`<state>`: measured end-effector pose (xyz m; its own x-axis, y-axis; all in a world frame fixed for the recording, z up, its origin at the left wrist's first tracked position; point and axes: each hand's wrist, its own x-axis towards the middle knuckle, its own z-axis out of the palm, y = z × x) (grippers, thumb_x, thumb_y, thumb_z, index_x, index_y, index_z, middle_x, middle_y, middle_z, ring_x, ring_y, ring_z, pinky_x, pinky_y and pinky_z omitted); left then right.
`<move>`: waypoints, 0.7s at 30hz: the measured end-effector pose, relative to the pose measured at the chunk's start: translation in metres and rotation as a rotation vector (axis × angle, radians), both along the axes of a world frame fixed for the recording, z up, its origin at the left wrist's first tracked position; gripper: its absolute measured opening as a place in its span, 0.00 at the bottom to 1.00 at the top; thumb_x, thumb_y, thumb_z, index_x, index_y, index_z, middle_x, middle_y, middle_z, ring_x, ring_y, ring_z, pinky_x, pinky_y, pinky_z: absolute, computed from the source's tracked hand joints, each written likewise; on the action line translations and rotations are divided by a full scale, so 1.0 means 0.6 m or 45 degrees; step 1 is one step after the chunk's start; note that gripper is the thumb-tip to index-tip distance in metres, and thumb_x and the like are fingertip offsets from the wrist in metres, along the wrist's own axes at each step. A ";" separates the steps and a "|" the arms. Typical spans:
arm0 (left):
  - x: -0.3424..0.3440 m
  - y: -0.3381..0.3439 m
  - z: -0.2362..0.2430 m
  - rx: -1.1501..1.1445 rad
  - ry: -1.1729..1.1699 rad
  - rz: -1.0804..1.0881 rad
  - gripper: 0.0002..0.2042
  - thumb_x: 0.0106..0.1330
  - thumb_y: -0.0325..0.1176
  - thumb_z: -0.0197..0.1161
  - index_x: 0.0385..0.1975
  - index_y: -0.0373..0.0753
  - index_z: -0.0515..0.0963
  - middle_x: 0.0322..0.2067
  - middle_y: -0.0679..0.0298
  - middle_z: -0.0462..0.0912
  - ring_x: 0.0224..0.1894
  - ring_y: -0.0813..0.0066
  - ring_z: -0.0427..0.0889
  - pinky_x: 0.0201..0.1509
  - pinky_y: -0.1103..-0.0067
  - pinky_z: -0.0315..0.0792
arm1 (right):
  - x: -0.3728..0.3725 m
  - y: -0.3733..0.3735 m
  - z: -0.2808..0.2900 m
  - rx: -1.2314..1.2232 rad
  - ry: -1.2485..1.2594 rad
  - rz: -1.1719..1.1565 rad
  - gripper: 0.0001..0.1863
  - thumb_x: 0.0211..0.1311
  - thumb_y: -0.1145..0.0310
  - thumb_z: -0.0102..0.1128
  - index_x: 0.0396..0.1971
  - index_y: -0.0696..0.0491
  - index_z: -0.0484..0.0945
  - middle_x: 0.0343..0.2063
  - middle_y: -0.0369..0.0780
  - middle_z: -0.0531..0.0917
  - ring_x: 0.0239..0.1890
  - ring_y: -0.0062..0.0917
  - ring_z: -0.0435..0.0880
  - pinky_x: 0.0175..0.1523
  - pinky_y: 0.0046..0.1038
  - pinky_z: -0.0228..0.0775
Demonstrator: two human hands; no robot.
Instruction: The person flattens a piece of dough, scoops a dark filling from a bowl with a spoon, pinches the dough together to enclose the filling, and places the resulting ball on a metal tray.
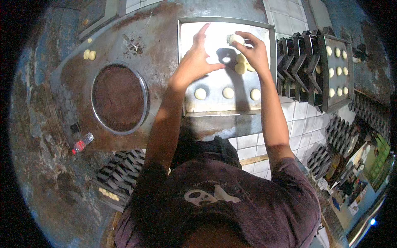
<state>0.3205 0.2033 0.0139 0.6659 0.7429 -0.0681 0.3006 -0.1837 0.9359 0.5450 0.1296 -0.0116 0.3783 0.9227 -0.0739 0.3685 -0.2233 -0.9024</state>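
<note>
Dark shirt [264,198] beside a tray [215,80] — above it, left hand [194,63] spread, right hand [256,51] seemingly pinching a dough ball [236,39] a slack grip could drop.

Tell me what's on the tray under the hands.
On the tray, three pale dough balls line the near side and a dough cluster sits by the right hand. What that hand and the left hand cover is hidden.

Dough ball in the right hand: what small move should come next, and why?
Perhaps lower the dough ball onto a bare part of the tray, away from the bunched balls: the right hand holds it over the tray, and the three near balls sit spaced apart.
</note>
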 end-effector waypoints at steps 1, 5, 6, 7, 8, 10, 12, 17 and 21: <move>-0.017 0.000 -0.025 -0.006 0.025 0.026 0.57 0.50 0.31 0.81 0.78 0.46 0.46 0.58 0.41 0.76 0.44 0.51 0.87 0.46 0.66 0.82 | 0.028 0.018 -0.064 -0.026 -0.144 -0.025 0.22 0.58 0.62 0.76 0.51 0.55 0.87 0.45 0.45 0.89 0.46 0.29 0.89 0.51 0.32 0.81; -0.160 -0.067 -0.135 -0.132 0.202 0.082 0.54 0.52 0.28 0.81 0.77 0.41 0.50 0.60 0.50 0.72 0.38 0.66 0.82 0.39 0.73 0.80 | 0.041 0.056 -0.225 -0.167 -0.766 0.283 0.28 0.64 0.61 0.68 0.62 0.57 0.77 0.59 0.53 0.79 0.60 0.43 0.80 0.66 0.40 0.73; -0.198 -0.094 -0.147 -0.266 0.080 0.126 0.52 0.53 0.26 0.80 0.77 0.40 0.52 0.57 0.53 0.73 0.36 0.70 0.80 0.37 0.74 0.79 | 0.022 0.060 -0.240 -0.122 -1.015 0.373 0.32 0.67 0.59 0.65 0.66 0.60 0.72 0.65 0.55 0.74 0.67 0.44 0.75 0.72 0.41 0.67; -0.220 -0.113 -0.123 -0.173 0.202 0.176 0.51 0.53 0.24 0.80 0.76 0.42 0.54 0.55 0.56 0.73 0.36 0.72 0.78 0.36 0.76 0.78 | 0.009 0.061 -0.240 -0.204 -1.236 0.515 0.41 0.71 0.51 0.59 0.71 0.67 0.61 0.73 0.57 0.62 0.77 0.46 0.59 0.79 0.43 0.54; -0.241 -0.130 -0.110 -0.113 0.300 0.219 0.51 0.53 0.23 0.79 0.76 0.44 0.54 0.54 0.57 0.73 0.36 0.73 0.77 0.35 0.77 0.77 | 0.004 0.065 -0.244 -0.176 -1.212 0.505 0.42 0.72 0.49 0.58 0.72 0.68 0.60 0.74 0.57 0.60 0.78 0.46 0.56 0.80 0.44 0.51; -0.294 -0.169 -0.101 -0.057 0.482 0.286 0.51 0.53 0.21 0.79 0.76 0.45 0.55 0.52 0.58 0.73 0.37 0.74 0.76 0.35 0.78 0.76 | -0.008 0.055 -0.255 -0.149 -1.154 0.498 0.45 0.73 0.46 0.54 0.72 0.69 0.57 0.77 0.57 0.55 0.81 0.45 0.50 0.82 0.45 0.45; -0.319 -0.204 -0.100 -0.127 0.507 0.369 0.50 0.54 0.20 0.78 0.76 0.46 0.54 0.52 0.58 0.73 0.39 0.72 0.78 0.38 0.79 0.77 | 0.004 0.072 -0.273 -0.176 -1.050 0.514 0.44 0.77 0.43 0.47 0.74 0.67 0.56 0.77 0.56 0.57 0.80 0.47 0.52 0.82 0.44 0.46; -0.357 -0.277 -0.086 -0.721 0.147 0.827 0.46 0.58 0.20 0.76 0.75 0.42 0.55 0.51 0.57 0.74 0.51 0.67 0.82 0.48 0.78 0.80 | 0.066 0.113 -0.216 -0.303 -0.008 0.282 0.39 0.82 0.42 0.31 0.74 0.62 0.62 0.78 0.54 0.55 0.82 0.39 0.47 0.84 0.38 0.37; -0.362 -0.284 -0.069 -0.484 0.408 0.592 0.43 0.59 0.22 0.75 0.74 0.43 0.57 0.50 0.57 0.76 0.52 0.67 0.83 0.50 0.77 0.80 | -0.002 0.088 -0.269 -0.316 -1.148 0.591 0.47 0.78 0.38 0.37 0.77 0.65 0.49 0.79 0.53 0.52 0.82 0.43 0.46 0.84 0.44 0.36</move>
